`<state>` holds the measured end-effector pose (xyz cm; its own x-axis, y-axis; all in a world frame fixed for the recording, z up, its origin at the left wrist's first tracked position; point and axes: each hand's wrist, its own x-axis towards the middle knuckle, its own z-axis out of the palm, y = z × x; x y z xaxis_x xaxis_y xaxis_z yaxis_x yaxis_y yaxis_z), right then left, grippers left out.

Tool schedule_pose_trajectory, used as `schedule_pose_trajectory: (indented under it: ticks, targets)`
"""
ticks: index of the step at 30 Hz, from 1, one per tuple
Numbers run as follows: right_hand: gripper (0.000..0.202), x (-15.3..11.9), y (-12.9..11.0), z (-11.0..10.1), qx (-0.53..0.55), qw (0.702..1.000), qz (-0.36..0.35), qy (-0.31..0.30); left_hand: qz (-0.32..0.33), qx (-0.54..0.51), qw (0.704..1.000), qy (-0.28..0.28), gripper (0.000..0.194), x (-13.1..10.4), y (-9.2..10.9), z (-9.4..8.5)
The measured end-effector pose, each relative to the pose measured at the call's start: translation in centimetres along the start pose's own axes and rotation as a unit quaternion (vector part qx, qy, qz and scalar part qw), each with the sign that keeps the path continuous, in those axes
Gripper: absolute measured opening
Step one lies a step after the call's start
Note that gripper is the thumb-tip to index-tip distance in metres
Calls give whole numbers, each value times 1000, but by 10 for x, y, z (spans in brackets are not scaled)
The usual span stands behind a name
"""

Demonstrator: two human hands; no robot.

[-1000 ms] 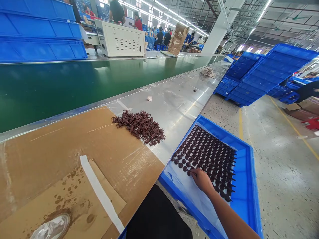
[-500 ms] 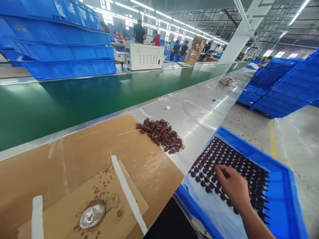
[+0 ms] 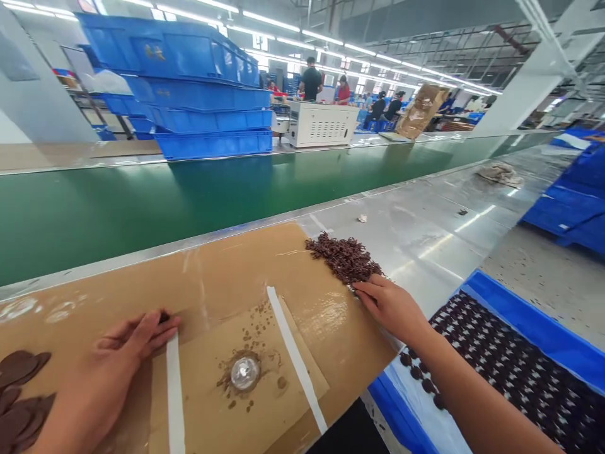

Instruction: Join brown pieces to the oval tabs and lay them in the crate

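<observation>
My right hand [image 3: 392,306] has its fingers pinched at the near edge of a pile of small dark brown curly pieces [image 3: 347,257]; what they grip is too small to make out. On the left, my left hand [image 3: 127,353] hovers over the brown board [image 3: 227,268], thumb and fingers together on something small and dark. Flat brown discs [image 3: 21,419] lie beside it at the left edge. Between my hands a round clear piece [image 3: 245,372] sits on a stained cardboard sheet with white tape strips [image 3: 297,356].
A blue tray [image 3: 534,321] at the right holds rows of dark pieces on a white sheet. Behind the board runs a green belt [image 3: 227,186]. Stacked blue crates [image 3: 208,120], a white machine [image 3: 324,125] and several people are beyond. A cloth [image 3: 500,174] lies farther right.
My right hand has moved from the tray to the pile of curly pieces. My left hand and the brown discs have come into view as the camera turned left.
</observation>
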<state>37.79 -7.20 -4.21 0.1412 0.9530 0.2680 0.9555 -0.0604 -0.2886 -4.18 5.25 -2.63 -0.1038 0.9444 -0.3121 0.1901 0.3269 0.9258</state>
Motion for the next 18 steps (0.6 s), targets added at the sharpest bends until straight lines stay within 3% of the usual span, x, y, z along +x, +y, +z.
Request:
schedule_pose_trajectory:
  ticks: [4, 8, 14, 16, 18]
  targets:
    - [37, 2, -1, 1, 38, 998, 22, 43, 13, -130, 991, -17, 60, -8, 7, 10]
    - [33, 10, -7, -1, 94, 989, 88, 66, 47, -147, 986, -59, 60, -12, 6, 11]
    - [24, 24, -15, -6, 211, 941, 259, 58, 56, -170, 983, -44, 61, -10, 3, 10]
    - [22, 32, -19, -5, 213, 941, 253, 68, 49, -166, 984, -50, 55, -9, 2, 10]
    - [28, 45, -30, -4, 238, 948, 192, 84, 47, -161, 984, -57, 51, -8, 2, 10]
